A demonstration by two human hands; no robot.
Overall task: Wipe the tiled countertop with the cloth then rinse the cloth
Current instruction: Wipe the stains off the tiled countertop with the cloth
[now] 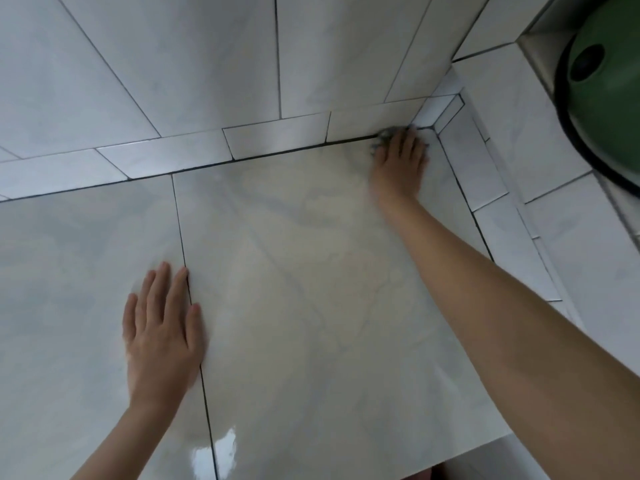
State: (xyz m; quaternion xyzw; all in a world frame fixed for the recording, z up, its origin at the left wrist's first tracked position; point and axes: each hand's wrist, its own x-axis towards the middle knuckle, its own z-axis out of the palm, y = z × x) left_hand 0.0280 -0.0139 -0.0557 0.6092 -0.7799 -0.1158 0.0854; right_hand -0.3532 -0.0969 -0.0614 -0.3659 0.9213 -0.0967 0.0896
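The cloth [382, 135] is pressed into the far corner of the counter [311, 271] under the right hand [400, 164], fingers laid flat over it. The left hand [162, 327] is rested flat, fingers slightly spread. Wiping is judged under way; rinsing is not yet begun.

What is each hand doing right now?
Left hand: open, flat on the glossy pale tiled countertop.
Right hand: open, pressing the dark grey cloth into the far corner.
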